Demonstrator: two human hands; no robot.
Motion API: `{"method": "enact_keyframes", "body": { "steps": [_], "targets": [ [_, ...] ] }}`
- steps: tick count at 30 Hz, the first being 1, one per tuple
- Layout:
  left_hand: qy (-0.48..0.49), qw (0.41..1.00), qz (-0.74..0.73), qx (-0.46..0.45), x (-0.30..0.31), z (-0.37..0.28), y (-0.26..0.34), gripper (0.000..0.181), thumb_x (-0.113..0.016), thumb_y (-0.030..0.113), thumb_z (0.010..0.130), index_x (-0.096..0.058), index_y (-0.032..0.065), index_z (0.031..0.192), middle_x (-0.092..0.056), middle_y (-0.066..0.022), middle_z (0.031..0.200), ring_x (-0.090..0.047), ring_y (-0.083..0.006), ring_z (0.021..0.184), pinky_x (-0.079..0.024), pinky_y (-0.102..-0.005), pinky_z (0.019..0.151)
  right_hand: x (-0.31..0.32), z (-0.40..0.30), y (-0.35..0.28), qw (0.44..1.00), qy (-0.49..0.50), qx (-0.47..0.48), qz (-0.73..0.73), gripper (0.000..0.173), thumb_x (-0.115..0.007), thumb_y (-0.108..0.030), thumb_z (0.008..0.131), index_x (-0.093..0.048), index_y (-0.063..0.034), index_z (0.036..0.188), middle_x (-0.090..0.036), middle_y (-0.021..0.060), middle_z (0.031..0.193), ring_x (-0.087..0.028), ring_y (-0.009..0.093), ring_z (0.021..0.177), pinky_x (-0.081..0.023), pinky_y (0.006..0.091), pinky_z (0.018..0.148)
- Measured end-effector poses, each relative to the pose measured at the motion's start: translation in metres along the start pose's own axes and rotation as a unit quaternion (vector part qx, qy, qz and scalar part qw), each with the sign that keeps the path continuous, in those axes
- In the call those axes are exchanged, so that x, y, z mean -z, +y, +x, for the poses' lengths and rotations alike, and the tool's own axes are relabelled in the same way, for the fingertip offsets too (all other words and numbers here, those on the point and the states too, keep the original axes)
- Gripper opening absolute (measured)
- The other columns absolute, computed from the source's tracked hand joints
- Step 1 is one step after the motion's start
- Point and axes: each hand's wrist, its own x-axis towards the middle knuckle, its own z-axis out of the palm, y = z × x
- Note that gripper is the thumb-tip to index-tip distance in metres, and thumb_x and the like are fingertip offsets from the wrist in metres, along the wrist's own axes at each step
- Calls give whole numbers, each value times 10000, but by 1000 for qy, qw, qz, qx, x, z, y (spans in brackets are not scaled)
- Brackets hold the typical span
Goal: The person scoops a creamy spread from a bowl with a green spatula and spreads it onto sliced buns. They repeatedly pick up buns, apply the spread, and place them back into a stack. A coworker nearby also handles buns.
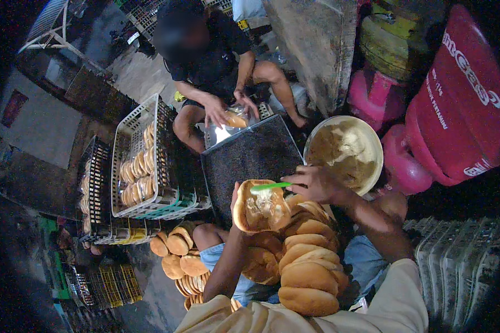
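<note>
An opened round bun [250, 216] rests on my left hand [234, 199], its cut inside facing up and partly smeared with a pale cream. Most of that hand is hidden beneath the bread. My right hand [316, 183] grips the handle of a green plastic spreader [281, 185], whose tip touches the cream near the bun's far edge. Several golden buns [308, 277] are piled in a leaning row against my lap. Beyond my right hand stands a round tub [379, 166] with pale cream inside, smeared up its wall.
A dark box-like surface [254, 154] lies ahead. Across it, a person [210, 62] handles a bun in clear plastic [236, 120]. Crates [116, 175] of packed buns stand left, with more buns [181, 254] below. Pink gas cylinders [454, 108] and stacked crates [450, 266] line the right.
</note>
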Motion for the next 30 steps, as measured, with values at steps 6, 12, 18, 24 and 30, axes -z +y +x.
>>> {"method": "enact_keyframes", "body": {
  "steps": [6, 12, 18, 24, 30],
  "targets": [
    [10, 987, 155, -35, 10, -1, 12, 569, -460, 580, 930, -568, 66, 1148, -630, -129, 1081, -623, -280, 1013, -513, -433, 893, 4, 8, -25, 990, 6, 10, -141, 376, -639, -246, 798, -663, -87, 1138, -520, 79, 803, -593, 233, 694, -482, 356, 618],
    [-31, 990, 136, 0, 15, -13, 6, 636, -546, 565, 901, -453, 121, 1346, -545, -107, 1277, -533, -262, 1187, -430, -476, 1004, 2, 9, -27, 970, 17, 1, -242, 395, -594, -272, 800, -654, -70, 1134, -513, 70, 799, -591, 227, 710, -483, 345, 663],
    [151, 974, 152, -73, 43, 10, 14, 549, -666, 356, 881, -466, 56, 1294, -600, -92, 1144, -612, -211, 949, -514, -317, 764, 3, 14, -41, 965, 14, 5, -260, 374, -580, -239, 803, -656, -79, 1133, -527, 73, 826, -586, 235, 738, -480, 360, 675],
    [22, 995, 46, -87, 82, 45, 61, 424, -610, 192, 899, -467, 55, 1275, -607, -116, 1166, -608, -255, 1071, -497, -384, 955, 21, -13, 1, 957, -37, -240, -159, 319, -614, -191, 831, -666, -124, 1138, -582, 142, 938, -606, 320, 864, -493, 437, 769],
    [97, 610, 723, -309, 167, 126, 63, 577, -620, 15, 781, -436, 151, 1310, -599, -123, 1153, -621, -317, 998, -508, -427, 870, 55, -18, 27, 948, 3, -308, -78, 339, -622, -184, 834, -655, -121, 1165, -591, 217, 1118, -596, 378, 1003, -483, 447, 882]
  ]
}}
